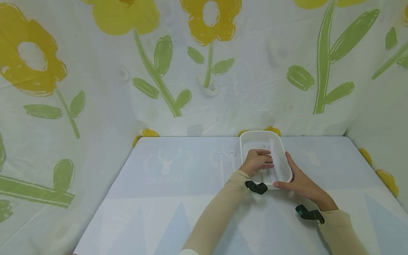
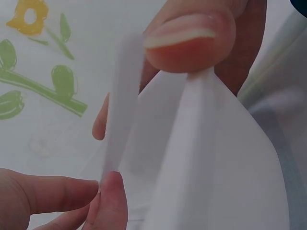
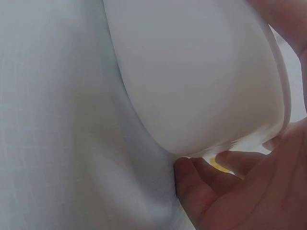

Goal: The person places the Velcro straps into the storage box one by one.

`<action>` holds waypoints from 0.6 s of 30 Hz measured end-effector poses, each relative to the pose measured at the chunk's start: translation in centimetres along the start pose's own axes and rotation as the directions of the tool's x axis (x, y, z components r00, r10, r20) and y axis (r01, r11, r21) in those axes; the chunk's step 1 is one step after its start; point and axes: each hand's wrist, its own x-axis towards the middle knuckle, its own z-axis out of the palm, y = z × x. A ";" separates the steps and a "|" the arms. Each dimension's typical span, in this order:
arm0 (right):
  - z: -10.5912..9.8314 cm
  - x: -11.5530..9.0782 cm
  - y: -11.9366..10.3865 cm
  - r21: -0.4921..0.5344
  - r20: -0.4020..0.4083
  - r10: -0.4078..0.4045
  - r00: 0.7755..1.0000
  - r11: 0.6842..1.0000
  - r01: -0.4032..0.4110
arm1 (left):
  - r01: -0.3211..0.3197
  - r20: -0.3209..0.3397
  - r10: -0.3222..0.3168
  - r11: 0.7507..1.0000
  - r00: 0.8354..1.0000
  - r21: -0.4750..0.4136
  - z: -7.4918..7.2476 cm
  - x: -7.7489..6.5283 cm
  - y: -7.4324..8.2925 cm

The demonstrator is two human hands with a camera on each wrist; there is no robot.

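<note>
A white rounded rectangular plastic box (image 1: 282, 150) stands tipped toward me at the back of the table. My right hand (image 1: 301, 182) grips it at its near right corner; the thumb lies on the near rim and the fingers reach round the side and underneath, as the right wrist view shows. Inside the box opening, my left hand (image 1: 257, 162) pinches a slim white strip (image 2: 125, 91) between thumb and fingers. More pale strips lie within the box, their details too faint to tell. Left of the box, two white strips (image 1: 221, 170) with small square heads lie on the table.
The table (image 1: 143, 212) has a pale cloth with blue triangles and a faint deer print. Curtains (image 1: 248, 95) with yellow flowers and green stems hang behind it and at both sides. A dark band with a camera (image 1: 256, 187) sits on each wrist.
</note>
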 end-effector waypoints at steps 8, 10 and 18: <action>0.1 0.0 0.1 -0.012 0.001 0.020 1.000 1.000 -0.020 | -0.013 0.013 0.013 1.000 1.000 -0.007 -0.2 -0.1 0.0; 0.2 0.0 0.1 -0.012 0.001 0.021 1.000 1.000 -0.021 | -0.015 0.018 0.015 1.000 1.000 -0.008 -0.2 -0.1 0.0; 0.1 0.0 0.0 -0.011 -0.001 0.008 1.000 1.000 -0.008 | -0.025 0.026 0.025 0.999 0.999 -0.030 -0.4 -0.1 0.3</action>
